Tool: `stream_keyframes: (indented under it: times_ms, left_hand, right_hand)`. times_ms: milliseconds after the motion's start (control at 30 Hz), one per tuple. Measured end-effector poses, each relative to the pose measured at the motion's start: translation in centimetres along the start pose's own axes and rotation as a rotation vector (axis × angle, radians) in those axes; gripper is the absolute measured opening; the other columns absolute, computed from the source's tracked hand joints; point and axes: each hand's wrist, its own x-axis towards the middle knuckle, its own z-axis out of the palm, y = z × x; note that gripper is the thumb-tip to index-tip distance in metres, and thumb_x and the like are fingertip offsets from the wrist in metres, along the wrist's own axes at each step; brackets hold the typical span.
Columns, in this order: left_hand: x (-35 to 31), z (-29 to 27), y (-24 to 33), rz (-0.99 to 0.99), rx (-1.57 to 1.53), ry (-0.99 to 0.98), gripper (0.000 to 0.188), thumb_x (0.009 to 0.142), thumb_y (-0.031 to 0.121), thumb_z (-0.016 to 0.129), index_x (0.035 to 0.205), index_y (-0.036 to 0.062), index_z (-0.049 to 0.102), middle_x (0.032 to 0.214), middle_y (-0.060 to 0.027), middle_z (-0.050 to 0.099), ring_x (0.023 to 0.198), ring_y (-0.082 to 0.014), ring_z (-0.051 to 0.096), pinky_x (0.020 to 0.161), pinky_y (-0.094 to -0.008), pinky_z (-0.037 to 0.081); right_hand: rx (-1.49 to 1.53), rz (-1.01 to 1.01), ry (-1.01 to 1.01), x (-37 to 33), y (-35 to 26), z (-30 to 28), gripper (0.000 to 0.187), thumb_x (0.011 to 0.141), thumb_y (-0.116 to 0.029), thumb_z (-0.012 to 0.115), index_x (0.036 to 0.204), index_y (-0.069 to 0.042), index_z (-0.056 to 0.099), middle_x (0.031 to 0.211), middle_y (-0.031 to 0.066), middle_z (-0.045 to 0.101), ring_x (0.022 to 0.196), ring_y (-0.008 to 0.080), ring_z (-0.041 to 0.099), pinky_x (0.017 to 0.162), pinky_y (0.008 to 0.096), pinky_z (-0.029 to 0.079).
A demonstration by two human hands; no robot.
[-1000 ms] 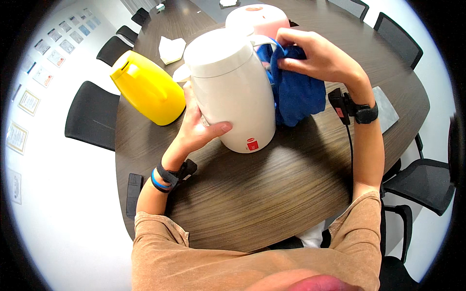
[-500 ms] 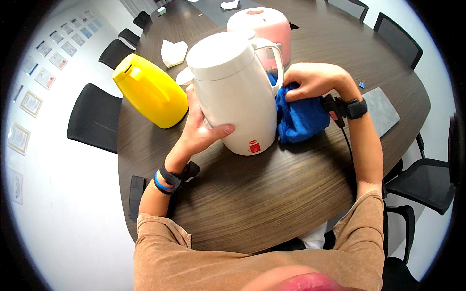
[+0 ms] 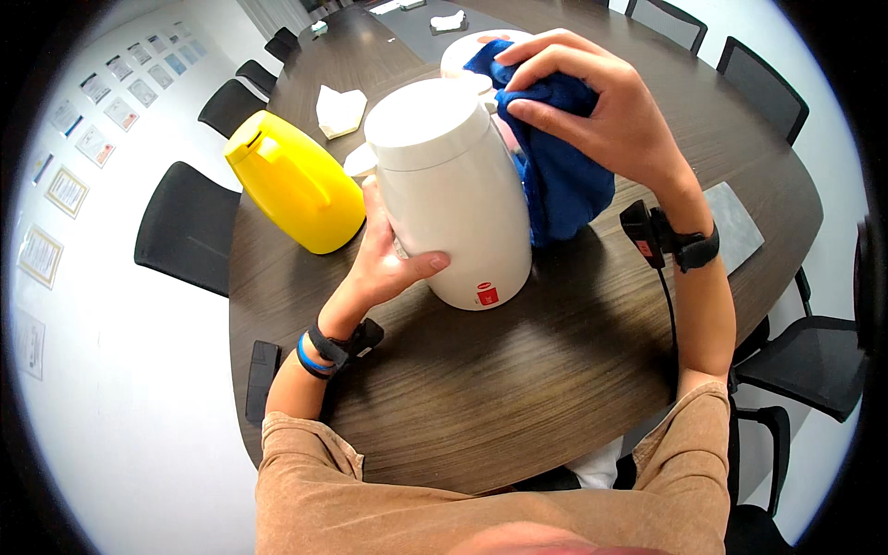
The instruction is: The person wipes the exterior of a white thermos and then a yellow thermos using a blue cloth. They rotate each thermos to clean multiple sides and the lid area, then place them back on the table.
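A white thermos jug (image 3: 453, 213) stands upright on the wooden table, its lid on and its spout toward the left. My left hand (image 3: 393, 259) wraps round the jug's left side, thumb across the front. Beside the top of the handle, my right hand (image 3: 592, 102) pinches a blue cloth (image 3: 569, 176) that hangs down along the jug's right side. The cloth and my fingers hide most of the handle. To the left leans into view a yellow thermos jug (image 3: 301, 185), untouched.
Behind the white jug, a pink rounded appliance (image 3: 467, 51) is mostly covered. A crumpled white paper (image 3: 339, 112), a black phone (image 3: 263, 381) and a grey flat sheet (image 3: 735, 227) lie on the table (image 3: 499, 398). Black chairs (image 3: 185, 227) stand round it.
My right hand has lifted the blue cloth from low beside the handle up to the handle's top, near the lid. My left hand keeps its hold on the white jug.
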Motion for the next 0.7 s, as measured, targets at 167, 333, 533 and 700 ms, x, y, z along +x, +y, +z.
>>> stream_keyframes:
  times_ms: [167, 333, 533, 700]
  left_hand:
    - [0.2, 0.2, 0.5, -0.012, -0.016, 0.001, 0.114, 0.073, 0.037, 0.089, 0.159, 0.0057, 0.021, 0.141, -0.0139, 0.039, 0.138, -0.0307, 0.044, 0.119, -0.0501, 0.038]
    - [0.1, 0.1, 0.2, -0.013, -0.016, 0.004, 0.114, 0.074, 0.036, 0.089, 0.159, 0.0051, 0.021, 0.141, -0.0138, 0.039, 0.139, -0.0305, 0.044, 0.119, -0.0497, 0.038]
    - [0.0, -0.1, -0.1, 0.012, 0.014, -0.002, 0.113, 0.074, 0.036, 0.089, 0.160, 0.0037, 0.023, 0.142, -0.0140, 0.036, 0.139, -0.0302, 0.043, 0.120, -0.0497, 0.036]
    - [0.0, -0.3, -0.4, 0.021, 0.045, -0.010, 0.113, 0.073, 0.033, 0.089, 0.160, 0.0029, 0.023, 0.142, -0.0142, 0.034, 0.140, -0.0314, 0.041, 0.120, -0.0500, 0.035]
  right_hand:
    - [-0.038, -0.058, 0.009, -0.3, 1.0, 1.2, 0.031, 0.092, -0.017, 0.081, 0.121, -0.008, 0.074, 0.121, 0.0133, 0.074, 0.116, 0.0316, 0.070, 0.106, 0.0388, 0.055]
    - [0.039, 0.102, -0.047, -1.1, 0.7, 2.0, 0.033, 0.098, -0.021, 0.075, 0.129, -0.010, 0.071, 0.120, 0.0143, 0.074, 0.114, 0.0326, 0.071, 0.106, 0.0408, 0.055]
    - [0.176, 0.329, -0.278, -2.0, 1.6, 1.2, 0.034, 0.100, -0.022, 0.071, 0.129, -0.004, 0.067, 0.117, 0.0166, 0.074, 0.105, 0.0301, 0.071, 0.099, 0.0419, 0.055]
    - [0.030, 0.535, -0.763, -2.3, 1.1, 1.7, 0.034, 0.096, -0.022, 0.074, 0.123, -0.001, 0.069, 0.112, 0.0221, 0.075, 0.100, 0.0338, 0.073, 0.093, 0.0434, 0.057]
